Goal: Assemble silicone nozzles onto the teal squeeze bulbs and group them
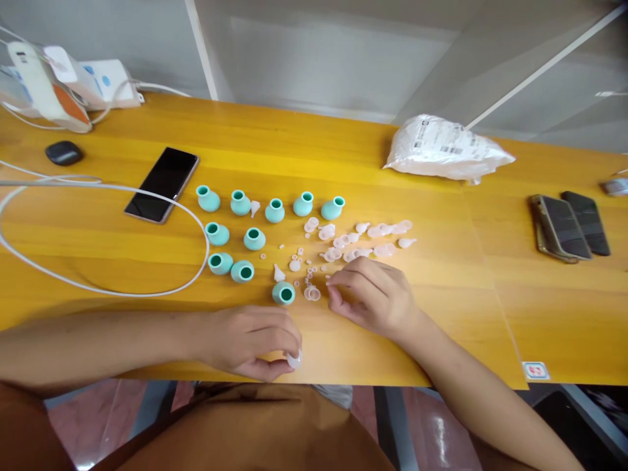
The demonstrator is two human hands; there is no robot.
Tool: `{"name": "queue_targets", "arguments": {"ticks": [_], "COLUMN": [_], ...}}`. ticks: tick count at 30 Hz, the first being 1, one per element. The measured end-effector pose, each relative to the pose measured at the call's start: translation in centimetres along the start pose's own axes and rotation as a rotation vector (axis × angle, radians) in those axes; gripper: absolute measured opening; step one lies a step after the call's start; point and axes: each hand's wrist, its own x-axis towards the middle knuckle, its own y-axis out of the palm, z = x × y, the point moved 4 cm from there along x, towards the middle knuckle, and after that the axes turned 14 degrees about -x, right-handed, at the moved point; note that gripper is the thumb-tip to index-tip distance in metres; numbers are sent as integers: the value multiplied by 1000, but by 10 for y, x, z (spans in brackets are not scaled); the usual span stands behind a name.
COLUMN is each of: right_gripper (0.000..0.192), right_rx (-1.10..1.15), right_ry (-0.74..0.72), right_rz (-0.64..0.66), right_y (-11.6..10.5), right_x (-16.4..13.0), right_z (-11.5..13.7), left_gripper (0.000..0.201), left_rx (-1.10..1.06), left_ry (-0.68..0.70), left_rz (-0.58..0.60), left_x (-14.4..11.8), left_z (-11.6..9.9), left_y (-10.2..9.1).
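Note:
My left hand [258,341] is near the table's front edge, thumb and fingers closed on a small translucent white plastic piece [294,360]. Just right of the small parts, my right hand [377,294] has its fingertips pinched together around something tiny and pale, too small to name. Several translucent plastic rings [310,275] lie scattered left of those fingertips, with a clear cup-like piece [312,293] beside them. Behind the right hand are rows of translucent nozzle-like pieces [385,249]. Several turquoise bulbs [254,239] with round openings spread to the left; one turquoise bulb [282,292] sits closest to my left hand.
A white plastic package [446,150] lies at the back right, and stacked phones [564,226] at the far right. On the left are a black phone [164,183], a looped white cable [147,293], a black mouse-like object [63,152] and white chargers [110,82].

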Motion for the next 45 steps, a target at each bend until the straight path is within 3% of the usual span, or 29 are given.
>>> {"name": "queue_targets", "arguments": {"ticks": [5,12,19,25,32,45], "right_gripper": [21,20,18,29,27,22], "right_rx": [368,756,799,803,808,891], "right_ry": [23,71,74,56,21,113], "right_rz": [-17,129,133,112,129,218], "right_y": [-6,0,4,5,3,6], "right_x": [0,-10,-5,-7,-3,-6], "right_z": [16,32,40,41,41,36], "left_gripper": [23,25,14,14,15,14], "left_rx": [10,-8,58,77,79,76], "left_ry": [-16,-79,-82,-109,-104,-113], "left_rz": [-34,-100,-112,-127,-114,-115], "left_x": [3,2,2,-1,-2,0], "left_z": [-3,-2,-1,0,0,0], "left_y": [-2,-4,-3,-3,-2,-3]}}
